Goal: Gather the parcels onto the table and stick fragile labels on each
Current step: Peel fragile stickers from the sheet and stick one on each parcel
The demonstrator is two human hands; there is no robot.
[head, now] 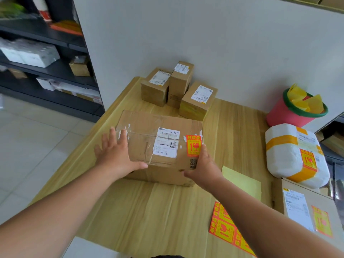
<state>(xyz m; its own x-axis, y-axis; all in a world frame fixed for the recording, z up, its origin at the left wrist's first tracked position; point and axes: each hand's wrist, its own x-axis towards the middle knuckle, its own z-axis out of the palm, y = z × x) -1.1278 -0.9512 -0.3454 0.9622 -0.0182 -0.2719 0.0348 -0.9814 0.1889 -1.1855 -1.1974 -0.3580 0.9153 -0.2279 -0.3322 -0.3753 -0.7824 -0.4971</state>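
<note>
A large cardboard parcel lies in the middle of the wooden table, with a red fragile label stuck on its top right. My left hand rests flat on the parcel's left top edge, fingers spread. My right hand presses against the parcel's right near corner, fingers straight. A sheet of red and yellow fragile labels lies on the table near my right forearm. Three small cardboard parcels stand at the table's far edge without fragile labels.
A white foam parcel with orange tape and a cardboard box, both labelled, sit at the right. A yellow backing sheet lies beside my right hand. A pink bucket holds yellow paper scraps. Dark shelving stands left.
</note>
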